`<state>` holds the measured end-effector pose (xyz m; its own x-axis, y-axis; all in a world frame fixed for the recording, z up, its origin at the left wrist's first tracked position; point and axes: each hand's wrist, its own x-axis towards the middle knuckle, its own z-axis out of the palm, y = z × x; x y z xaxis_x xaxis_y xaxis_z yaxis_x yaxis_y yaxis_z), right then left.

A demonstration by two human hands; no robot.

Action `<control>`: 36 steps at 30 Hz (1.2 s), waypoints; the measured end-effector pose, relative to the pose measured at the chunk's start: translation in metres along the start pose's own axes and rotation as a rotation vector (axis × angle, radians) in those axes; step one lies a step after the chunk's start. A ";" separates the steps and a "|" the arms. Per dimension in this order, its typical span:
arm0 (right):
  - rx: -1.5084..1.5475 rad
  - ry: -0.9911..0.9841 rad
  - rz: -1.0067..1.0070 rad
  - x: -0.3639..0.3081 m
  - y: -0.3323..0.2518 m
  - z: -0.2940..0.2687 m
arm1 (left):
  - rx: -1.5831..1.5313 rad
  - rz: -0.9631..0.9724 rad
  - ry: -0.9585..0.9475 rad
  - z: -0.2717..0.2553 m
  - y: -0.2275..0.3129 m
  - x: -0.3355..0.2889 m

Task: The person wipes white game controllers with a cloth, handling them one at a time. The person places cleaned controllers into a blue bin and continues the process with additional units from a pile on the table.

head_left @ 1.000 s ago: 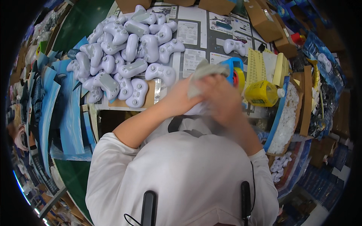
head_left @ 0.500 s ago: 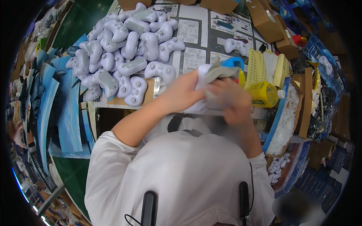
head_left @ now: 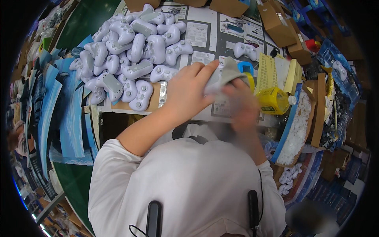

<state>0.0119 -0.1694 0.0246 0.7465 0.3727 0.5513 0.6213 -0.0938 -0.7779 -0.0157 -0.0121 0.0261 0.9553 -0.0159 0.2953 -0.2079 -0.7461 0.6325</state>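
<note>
A white game controller [head_left: 213, 83] is gripped by my left hand [head_left: 190, 90], its fingers wrapped round one side. My right hand [head_left: 241, 100], smeared by motion, holds a grey cloth [head_left: 229, 72] that lies against the controller and hides part of it. Left of my hands rises a big heap of white game controllers [head_left: 136, 47], jumbled at many angles. A single game controller [head_left: 245, 50] lies apart on the table beyond my right hand. Just right of that hand, a yellow bottle [head_left: 275, 100] with a white cap lies on its side.
Pale yellow strips [head_left: 267, 73] and a blue roll-like thing [head_left: 246, 67] are near the bottle. Cardboard boxes [head_left: 276, 23] line the back right. A blue-edged box of white scraps [head_left: 298, 126] stands at the right edge, blue sheets [head_left: 69, 110] at the left.
The controller in my left hand has tilted and turned, with my left hand shifting slightly. The cloth in my right hand has moved over it. The heap looks the same.
</note>
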 end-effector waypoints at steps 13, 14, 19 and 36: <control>-0.250 0.288 -0.169 -0.003 0.018 0.003 | -0.933 -0.198 -0.052 -0.006 -0.003 -0.005; -0.354 0.298 -0.200 -0.003 0.018 0.003 | -0.986 -0.201 -0.038 -0.003 -0.003 -0.007; -0.512 0.109 -0.266 -0.010 0.017 0.019 | -1.075 -0.258 0.133 0.016 -0.004 -0.011; 0.614 0.096 0.400 -0.009 0.006 -0.004 | -0.889 -0.071 -0.230 -0.002 -0.038 0.008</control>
<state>0.0104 -0.1770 0.0161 0.9229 0.3335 0.1924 0.0733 0.3384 -0.9381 -0.0007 0.0176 0.0058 0.9705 -0.1924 0.1456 -0.1416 0.0345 0.9893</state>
